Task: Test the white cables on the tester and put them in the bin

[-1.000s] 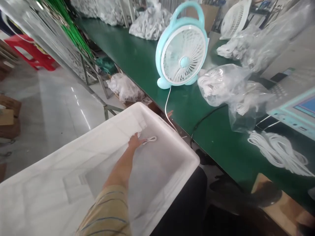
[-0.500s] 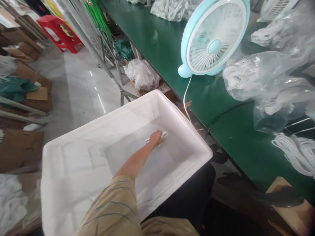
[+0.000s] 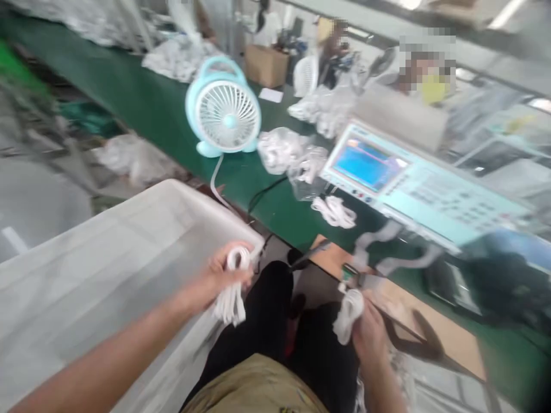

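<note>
My left hand (image 3: pixel 219 272) is closed round a coiled white cable (image 3: pixel 232 304), held over the near right edge of the large white bin (image 3: pixel 129 229). Its coil forms a loop above the fingers, and several strands hang below. On the right, my right hand (image 3: pixel 372 327) grips another bundled white cable (image 3: pixel 348 315) above my lap. A small connector or board at the upper end of this bundle is too blurred to make out. Both hands are smeared a little by motion.
A green bench (image 3: pixel 275 209) carries a light-blue fan (image 3: pixel 226 115), bagged cables (image 3: pixel 282 149), a loose white cable coil (image 3: pixel 333 211) and a test instrument with a blue screen (image 3: pixel 365 163). A brown board (image 3: pixel 447 332) lies along the bench's near edge.
The view has swung right, bringing the instrument and my right hand into sight. My left hand has come up from inside the bin with the coiled white cable.
</note>
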Demonstrator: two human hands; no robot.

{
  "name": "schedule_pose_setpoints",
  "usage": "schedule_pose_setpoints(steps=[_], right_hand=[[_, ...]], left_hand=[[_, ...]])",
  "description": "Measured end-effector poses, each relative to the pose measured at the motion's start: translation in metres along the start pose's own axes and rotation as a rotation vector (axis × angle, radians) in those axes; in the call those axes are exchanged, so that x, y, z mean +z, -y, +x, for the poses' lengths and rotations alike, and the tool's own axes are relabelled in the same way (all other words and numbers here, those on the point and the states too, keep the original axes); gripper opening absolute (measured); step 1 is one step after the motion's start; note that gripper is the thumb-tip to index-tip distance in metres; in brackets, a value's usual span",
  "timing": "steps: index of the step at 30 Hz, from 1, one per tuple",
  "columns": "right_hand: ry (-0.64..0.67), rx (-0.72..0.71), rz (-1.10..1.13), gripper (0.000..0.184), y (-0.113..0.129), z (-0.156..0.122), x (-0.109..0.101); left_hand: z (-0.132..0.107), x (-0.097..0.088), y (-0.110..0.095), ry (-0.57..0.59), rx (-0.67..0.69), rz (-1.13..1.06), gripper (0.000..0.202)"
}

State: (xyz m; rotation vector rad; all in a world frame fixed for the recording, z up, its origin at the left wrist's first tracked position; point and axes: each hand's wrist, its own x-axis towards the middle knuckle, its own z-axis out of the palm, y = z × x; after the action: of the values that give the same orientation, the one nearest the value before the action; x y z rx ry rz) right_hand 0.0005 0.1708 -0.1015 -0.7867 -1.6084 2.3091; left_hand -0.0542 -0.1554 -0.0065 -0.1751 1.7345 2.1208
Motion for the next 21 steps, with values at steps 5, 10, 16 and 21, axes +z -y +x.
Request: schedule_pose_setpoints(steps=[5,10,16,21], right_hand=[[0.152,-0.018,0.22,0.046,-0.011,0.001,0.009],[0.223,-0.049,0.327,0.039,-0.023,0.003,0.011],[0.103,-0.13,0.235,0.039,-0.029,0.004,0.024],[0.014,-0.062,0.215,0.037,-0.045,-0.026,0.026]], left_hand=[[0.034,0.117,0.071,0.208,-0.271,0.024,0.043],[0.074,0.159,0.101,0.162,-0.206,0.158,0.044],[0.08,0.168,0.095,0.109,-0.194,0.17,0.04],[0.044,0.17,0.098,0.016,-0.361,0.146,0.058]])
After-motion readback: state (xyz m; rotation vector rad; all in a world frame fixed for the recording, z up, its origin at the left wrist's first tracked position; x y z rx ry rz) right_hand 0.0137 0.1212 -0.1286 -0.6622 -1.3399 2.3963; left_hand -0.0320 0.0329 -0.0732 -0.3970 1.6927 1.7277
